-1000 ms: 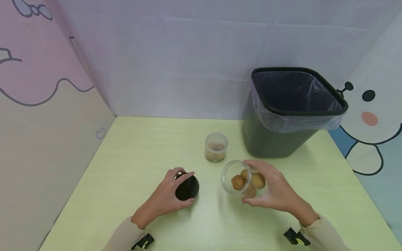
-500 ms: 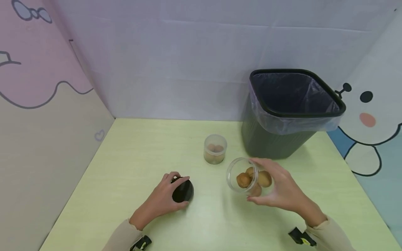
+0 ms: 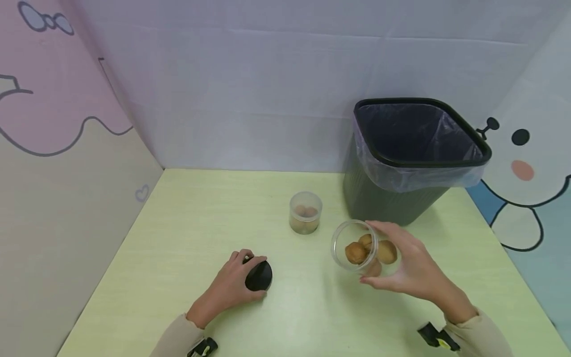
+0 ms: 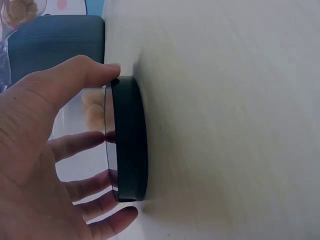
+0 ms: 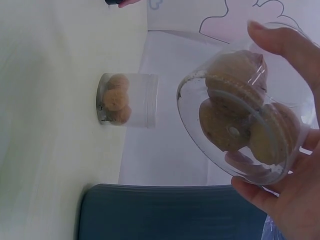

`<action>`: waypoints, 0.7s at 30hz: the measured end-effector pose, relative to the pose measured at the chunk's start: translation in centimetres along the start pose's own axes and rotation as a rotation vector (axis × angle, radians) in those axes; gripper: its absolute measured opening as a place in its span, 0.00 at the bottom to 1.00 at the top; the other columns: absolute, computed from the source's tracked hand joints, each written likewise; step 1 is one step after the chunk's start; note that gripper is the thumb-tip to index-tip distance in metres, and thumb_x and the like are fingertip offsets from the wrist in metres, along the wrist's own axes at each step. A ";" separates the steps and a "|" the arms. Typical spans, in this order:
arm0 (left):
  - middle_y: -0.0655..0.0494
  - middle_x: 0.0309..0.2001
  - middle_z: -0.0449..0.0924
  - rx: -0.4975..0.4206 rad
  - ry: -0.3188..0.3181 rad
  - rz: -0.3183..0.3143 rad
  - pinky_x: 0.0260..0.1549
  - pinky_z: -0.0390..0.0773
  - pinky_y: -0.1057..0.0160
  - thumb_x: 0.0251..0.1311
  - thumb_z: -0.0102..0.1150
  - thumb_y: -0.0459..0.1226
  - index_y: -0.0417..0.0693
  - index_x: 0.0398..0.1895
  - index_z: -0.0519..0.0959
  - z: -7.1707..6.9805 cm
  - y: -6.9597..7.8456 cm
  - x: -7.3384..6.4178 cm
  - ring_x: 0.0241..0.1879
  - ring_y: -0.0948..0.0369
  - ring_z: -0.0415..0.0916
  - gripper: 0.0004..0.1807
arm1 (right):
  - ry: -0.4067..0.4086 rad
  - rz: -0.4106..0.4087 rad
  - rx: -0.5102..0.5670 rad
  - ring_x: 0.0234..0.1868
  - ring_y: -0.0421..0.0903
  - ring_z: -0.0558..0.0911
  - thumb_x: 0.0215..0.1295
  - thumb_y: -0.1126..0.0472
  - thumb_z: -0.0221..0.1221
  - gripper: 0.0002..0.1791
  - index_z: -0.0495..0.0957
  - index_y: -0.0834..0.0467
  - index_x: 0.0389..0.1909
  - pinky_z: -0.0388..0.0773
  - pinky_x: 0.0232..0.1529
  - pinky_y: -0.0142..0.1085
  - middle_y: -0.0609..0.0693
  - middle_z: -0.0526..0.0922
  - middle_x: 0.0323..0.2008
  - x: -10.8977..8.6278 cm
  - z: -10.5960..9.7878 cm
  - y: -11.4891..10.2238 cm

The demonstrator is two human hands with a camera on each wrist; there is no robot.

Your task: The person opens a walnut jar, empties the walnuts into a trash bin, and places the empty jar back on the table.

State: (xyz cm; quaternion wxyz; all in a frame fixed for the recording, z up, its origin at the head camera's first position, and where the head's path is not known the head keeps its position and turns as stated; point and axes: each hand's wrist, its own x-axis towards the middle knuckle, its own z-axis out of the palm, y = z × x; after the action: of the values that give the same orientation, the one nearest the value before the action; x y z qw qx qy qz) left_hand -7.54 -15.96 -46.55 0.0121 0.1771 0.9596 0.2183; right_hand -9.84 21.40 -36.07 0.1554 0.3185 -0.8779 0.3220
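Sleeves: pale cuffs, left (image 3: pixel 176 337) and right (image 3: pixel 482 334), both cut off by the lower edge of the head view.
Left hand (image 3: pixel 233 285): thumb and fingers curled round the edge of a black lid (image 3: pixel 260 276), which they partly cover; whether the lid touches the pale table (image 3: pixel 214 213) cannot be told.
Right hand (image 3: pixel 414 264): thumb and fingers curled round a clear jar (image 5: pixel 233 131), tilted, raised above the table, its mouth to the left; the mouth end is cut off in the right wrist view.
Jar contents: brown balls (image 3: pixel 356 253), overlapping, their exact number uncertain.
Second jar (image 3: pixel 305 225): upright on the table, beyond and between the hands; its round contents blurred by the cloudy wall.
Bin (image 3: pixel 379 201): farther right, bag-lined; its bottom hidden.
Back sheet (image 3: pixel 232 89): pale, creased, running out of view above.
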 end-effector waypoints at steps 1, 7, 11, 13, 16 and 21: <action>0.50 0.51 0.66 -0.002 0.000 0.000 0.39 0.73 0.50 0.40 0.73 0.53 0.55 0.58 0.75 0.0 0.0 0.0 0.49 0.51 0.64 0.37 | 0.002 -0.002 -0.004 0.51 0.42 0.74 0.22 0.47 0.81 0.57 0.69 0.52 0.63 0.63 0.52 0.21 0.47 0.77 0.53 0.0 -0.1 0.0; 0.47 0.59 0.64 -0.086 0.024 -0.003 0.48 0.69 0.44 0.42 0.71 0.57 0.56 0.61 0.72 -0.4 0.1 0.7 0.57 0.49 0.61 0.40 | -0.020 0.018 -0.013 0.53 0.39 0.73 0.21 0.49 0.82 0.58 0.68 0.53 0.64 0.63 0.54 0.22 0.44 0.75 0.54 -0.1 -0.9 0.4; 0.49 0.62 0.61 -0.185 0.068 -0.021 0.49 0.71 0.45 0.47 0.70 0.54 0.56 0.63 0.70 -1.2 0.7 1.4 0.62 0.50 0.58 0.38 | -0.025 0.019 -0.005 0.54 0.38 0.73 0.20 0.51 0.82 0.59 0.68 0.53 0.64 0.62 0.55 0.21 0.44 0.76 0.54 0.0 -1.4 0.5; 0.50 0.63 0.61 -0.235 0.101 -0.021 0.49 0.72 0.46 0.49 0.69 0.52 0.55 0.63 0.70 -1.8 1.2 2.0 0.62 0.51 0.57 0.36 | -0.023 0.015 0.000 0.54 0.38 0.73 0.20 0.52 0.82 0.59 0.67 0.54 0.64 0.62 0.55 0.22 0.44 0.76 0.54 0.1 -1.7 0.5; 0.53 0.62 0.62 -0.292 0.167 0.002 0.51 0.71 0.47 0.51 0.69 0.49 0.56 0.62 0.70 -2.8 1.8 2.9 0.62 0.54 0.59 0.33 | -0.013 -0.002 -0.002 0.54 0.37 0.73 0.20 0.53 0.82 0.59 0.67 0.54 0.64 0.63 0.55 0.22 0.44 0.76 0.53 0.1 -2.1 0.6; 0.56 0.59 0.66 -0.375 0.281 0.071 0.53 0.69 0.47 0.52 0.68 0.47 0.57 0.59 0.72 -4.3 2.8 4.5 0.61 0.57 0.62 0.29 | 0.012 -0.007 -0.015 0.53 0.34 0.73 0.19 0.56 0.82 0.59 0.68 0.56 0.63 0.62 0.54 0.20 0.43 0.77 0.53 0.1 -3.1 0.8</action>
State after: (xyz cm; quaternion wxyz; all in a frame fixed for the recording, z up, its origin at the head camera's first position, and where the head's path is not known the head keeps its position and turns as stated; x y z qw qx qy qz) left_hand -11.24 -13.81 -41.21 -0.0965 0.1735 0.8877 0.4154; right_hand -10.23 23.85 -34.07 0.1642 0.3187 -0.8781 0.3169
